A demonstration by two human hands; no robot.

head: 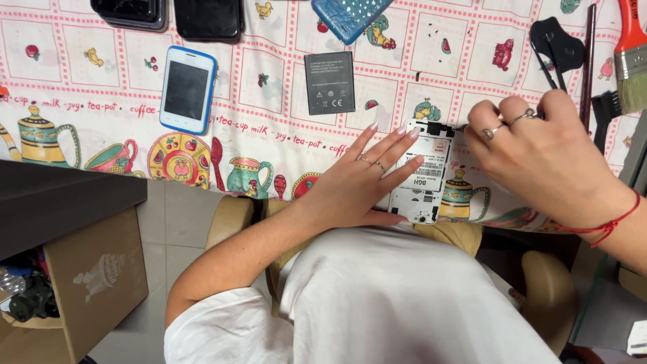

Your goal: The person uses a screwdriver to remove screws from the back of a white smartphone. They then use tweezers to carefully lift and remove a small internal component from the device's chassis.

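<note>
Phone (424,176) with its back off lies lengthwise away from me, pinned flat under my left hand (360,178). My right hand (539,152) pinches narrowly at its far top corner; what it grips I cannot tell.

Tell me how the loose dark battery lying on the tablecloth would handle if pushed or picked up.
The battery looks like a flat, rigid slab, so it would probably slide on the tablecloth rather than roll or tip. Its thin profile, lying flush, may make lifting it by an edge fiddly. It likely feels dense for its size.

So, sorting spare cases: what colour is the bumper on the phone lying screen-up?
Blue around a white phone, clearest in the head view.
</note>
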